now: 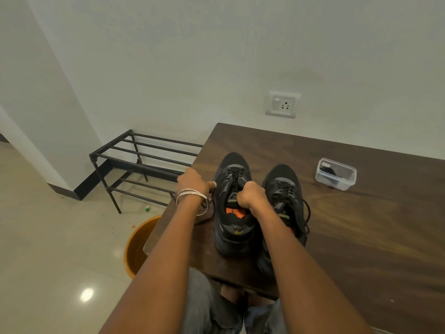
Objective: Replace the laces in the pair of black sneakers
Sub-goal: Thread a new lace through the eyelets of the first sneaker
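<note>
Two black sneakers stand side by side on the dark wooden table (361, 225), toes pointing away from me. The left sneaker (232, 227) has an orange insole showing and loosened laces near the toe. My left hand (193, 183), with bangles on the wrist, pinches a black lace end (209, 208) pulled out to the shoe's left side. My right hand (251, 195) is curled over the tongue and lace at the left sneaker's opening. The right sneaker (285, 189) is laced, its lace loops hanging over its right side.
A clear plastic box (336, 174) holding something black sits at the table's back right. Left of the table stands a black metal shoe rack (144, 160), with an orange tub (138, 247) on the tiled floor by the table's corner. A wall socket (281, 104) is behind.
</note>
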A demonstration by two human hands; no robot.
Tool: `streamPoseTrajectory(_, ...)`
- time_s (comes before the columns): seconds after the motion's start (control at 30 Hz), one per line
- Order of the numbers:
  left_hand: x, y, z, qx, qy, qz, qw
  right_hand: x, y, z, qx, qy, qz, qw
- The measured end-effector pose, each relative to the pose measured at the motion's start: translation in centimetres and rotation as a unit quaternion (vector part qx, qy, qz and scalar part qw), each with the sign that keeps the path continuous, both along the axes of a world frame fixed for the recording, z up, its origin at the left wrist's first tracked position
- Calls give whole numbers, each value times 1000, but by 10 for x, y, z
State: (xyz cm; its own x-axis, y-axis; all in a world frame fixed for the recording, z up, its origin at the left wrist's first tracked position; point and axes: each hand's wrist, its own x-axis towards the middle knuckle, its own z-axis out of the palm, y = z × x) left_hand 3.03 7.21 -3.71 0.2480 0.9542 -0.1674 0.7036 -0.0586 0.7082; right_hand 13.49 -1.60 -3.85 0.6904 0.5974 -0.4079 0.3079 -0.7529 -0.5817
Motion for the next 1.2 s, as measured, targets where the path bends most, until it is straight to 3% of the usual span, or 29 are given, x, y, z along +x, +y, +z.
streamPoseTrajectory(0.07, 1, -1, -3, -16, -20, -40, 999, -1, 0, 0, 0, 1, 0, 1000)
streamPoseTrajectory(0.17, 1, -1, -4, -6, 22, -98, 995, -1, 0, 0, -1, 0, -2, 1000)
streamPoseTrajectory(0.53, 0, 2, 5, -61, -3, -98, 993, 4, -1, 26, -9, -66, 49, 997)
streamPoseTrajectory(0.63, 1, 0, 12, -27, -22, -88, 996, 9, 1, 40, 22, -92, 61, 994)
streamPoseTrajectory(0.8, 6, -5, 18, -61, -206, -42, 976, 17, 0, 46, 99, -119, 30, 988)
streamPoseTrajectory(1.0, 8, -14, 32, -229, -414, -41, 880, 20, 0, 46, 166, -104, 13, 981)
streamPoseTrajectory(1.17, 13, -22, 45, -443, -542, 36, 713, 21, -1, 47, 206, -83, -13, 975)
streamPoseTrajectory(1.2, 13, -22, 46, -455, -553, 48, 697, 21, -1, 47, 219, -77, -20, 973)
